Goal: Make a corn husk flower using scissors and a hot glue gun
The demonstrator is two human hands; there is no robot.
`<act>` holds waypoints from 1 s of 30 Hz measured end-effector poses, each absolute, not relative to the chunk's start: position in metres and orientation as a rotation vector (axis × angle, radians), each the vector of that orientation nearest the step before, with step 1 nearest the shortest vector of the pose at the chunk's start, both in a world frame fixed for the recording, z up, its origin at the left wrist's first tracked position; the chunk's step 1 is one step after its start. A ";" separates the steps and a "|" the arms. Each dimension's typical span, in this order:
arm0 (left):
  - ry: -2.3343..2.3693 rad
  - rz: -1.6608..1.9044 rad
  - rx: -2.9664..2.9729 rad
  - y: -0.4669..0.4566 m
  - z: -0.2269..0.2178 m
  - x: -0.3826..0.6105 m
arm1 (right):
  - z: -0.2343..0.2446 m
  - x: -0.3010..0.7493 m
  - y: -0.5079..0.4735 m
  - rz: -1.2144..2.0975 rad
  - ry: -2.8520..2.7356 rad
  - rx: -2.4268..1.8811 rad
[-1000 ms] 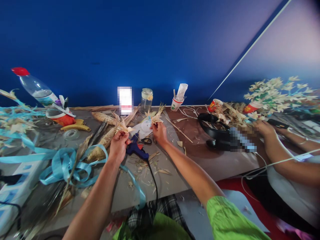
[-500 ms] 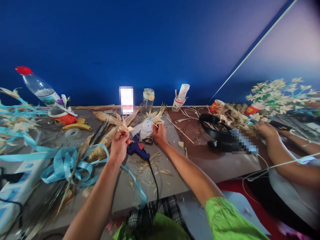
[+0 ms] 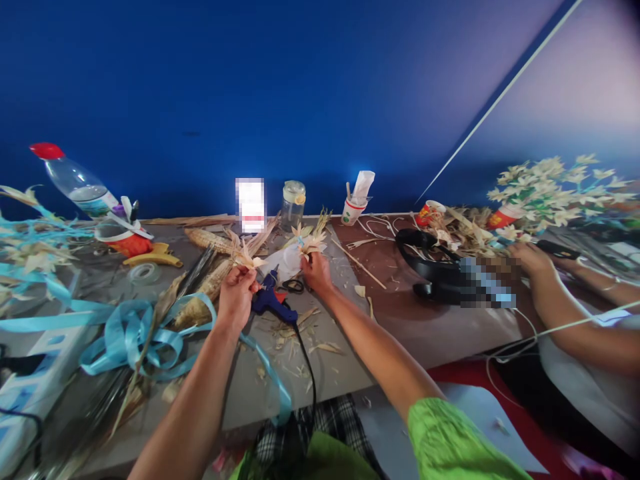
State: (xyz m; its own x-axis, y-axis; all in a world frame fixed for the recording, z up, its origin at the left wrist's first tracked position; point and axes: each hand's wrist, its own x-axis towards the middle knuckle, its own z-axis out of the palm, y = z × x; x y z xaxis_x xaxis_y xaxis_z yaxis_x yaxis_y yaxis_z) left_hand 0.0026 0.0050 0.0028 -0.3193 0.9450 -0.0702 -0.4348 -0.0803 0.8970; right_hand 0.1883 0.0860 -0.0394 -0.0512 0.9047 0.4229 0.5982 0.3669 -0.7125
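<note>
Pinched in the fingers of my left hand [image 3: 237, 297] is a pale corn husk flower [image 3: 246, 257], its petals spreading above the fingertips. A second husk flower [image 3: 311, 241], with a bit of blue at its side, is held by the closed fingers of my right hand [image 3: 319, 273]. Between the two hands a blue glue gun [image 3: 274, 303] lies on the table, nozzle pointing away from me, its black cord running toward me. Just behind it is a whitish translucent sheet or bag [image 3: 283, 263]. Dried corn cobs [image 3: 203, 293] lie left of my left hand.
Light blue ribbon [image 3: 133, 337] lies tangled at left, near a white power strip [image 3: 37, 380] and a red cup [image 3: 125, 239]. A glass jar [image 3: 293, 207] and a white cup [image 3: 353, 212] stand at the back. At right are black headphones [image 3: 435, 283] and a co-worker's hand [image 3: 533, 260].
The flower in my right hand now shows more of its spread petals. Both hands stay in nearly the same place, and the whole view has shifted slightly.
</note>
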 end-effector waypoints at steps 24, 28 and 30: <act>1.057 1.625 0.658 0.003 0.010 0.000 | 0.018 0.201 0.032 0.574 -1.804 -1.190; 1.061 1.652 0.662 0.002 0.013 0.000 | 0.015 0.192 0.029 0.514 -1.956 -1.149; 1.057 1.673 0.658 0.002 0.013 0.000 | 0.011 0.190 0.030 0.502 -1.995 -1.152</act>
